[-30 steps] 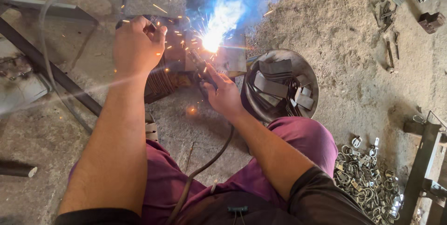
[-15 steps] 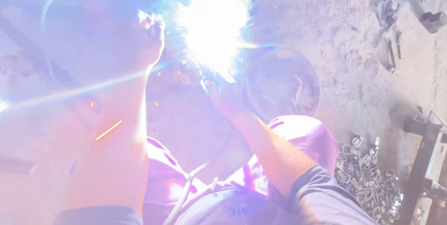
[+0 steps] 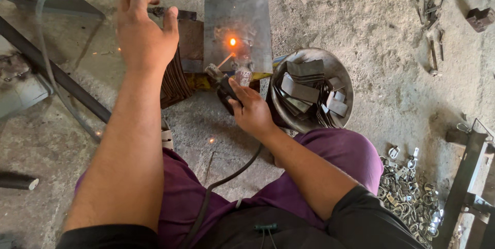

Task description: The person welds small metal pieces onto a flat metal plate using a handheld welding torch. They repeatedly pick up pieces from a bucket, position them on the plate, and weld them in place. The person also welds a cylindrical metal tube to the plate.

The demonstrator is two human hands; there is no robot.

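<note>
Right hand (image 3: pixel 252 112) was wrapped round the electrode holder (image 3: pixel 220 81), left hand (image 3: pixel 144 35) gripping a bar (image 3: pixel 172 12), and bare skin that near the glowing weld (image 3: pixel 232 42) looked like a burn risk.

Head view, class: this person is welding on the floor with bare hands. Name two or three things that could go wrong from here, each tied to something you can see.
1. The weld spot glows orange, and the bare left hand grips the workpiece beside the steel plate: likely burn risk.
2. The right hand holds the electrode holder ungloved; sparks could hit skin.
3. The cable runs across the lap, so it might snag.
</note>
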